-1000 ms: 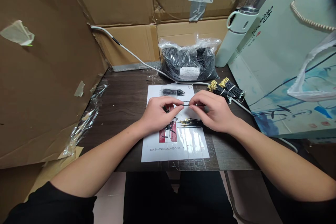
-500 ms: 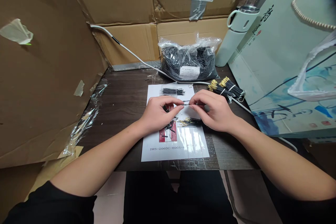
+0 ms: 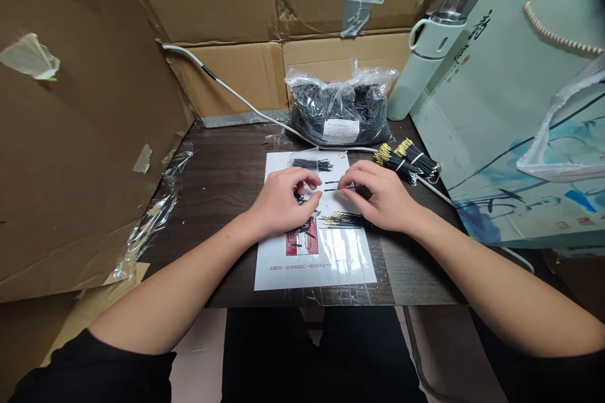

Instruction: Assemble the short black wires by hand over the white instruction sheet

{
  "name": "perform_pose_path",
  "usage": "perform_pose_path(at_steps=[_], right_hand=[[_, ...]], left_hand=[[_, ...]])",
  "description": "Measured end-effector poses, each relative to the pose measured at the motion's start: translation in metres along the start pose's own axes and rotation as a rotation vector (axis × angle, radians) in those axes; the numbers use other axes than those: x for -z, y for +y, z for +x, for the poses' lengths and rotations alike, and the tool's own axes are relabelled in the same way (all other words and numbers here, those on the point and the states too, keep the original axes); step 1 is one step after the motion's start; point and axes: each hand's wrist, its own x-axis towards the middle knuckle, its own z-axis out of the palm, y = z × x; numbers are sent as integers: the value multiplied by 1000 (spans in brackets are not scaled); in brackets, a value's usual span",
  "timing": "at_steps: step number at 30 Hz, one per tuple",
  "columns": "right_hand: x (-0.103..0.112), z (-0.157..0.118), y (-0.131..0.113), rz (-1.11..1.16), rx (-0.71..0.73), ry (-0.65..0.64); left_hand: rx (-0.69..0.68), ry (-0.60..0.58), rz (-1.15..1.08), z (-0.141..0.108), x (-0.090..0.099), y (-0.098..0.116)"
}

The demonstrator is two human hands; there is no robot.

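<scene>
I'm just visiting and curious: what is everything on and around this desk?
wire: one, black, pinched in right hand
loose wires: small pile, black, top of sheet
gold-tipped wires: small pile, sheet middle
sheet: one, white, desk centre
bundles: two, black and gold, right of sheet
bag: one, clear, black parts inside, desk back
flask: one, pale green, back right
gift bag: one, pale green, right
cable: one, white, back
boxes: several, brown, around desk
desk: one, dark wood
left hand: on sheet
right hand: on sheet

Bag (image 3: 340, 114) behind sheet (image 3: 316, 258) on table (image 3: 222, 182)
</scene>
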Motion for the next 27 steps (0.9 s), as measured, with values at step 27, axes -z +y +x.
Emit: perform_pose_path(at_steps=[27], right_hand=[[11,4,-9,33,-112,-476]], left_hand=[[-15,-347,269,4,13,-9]])
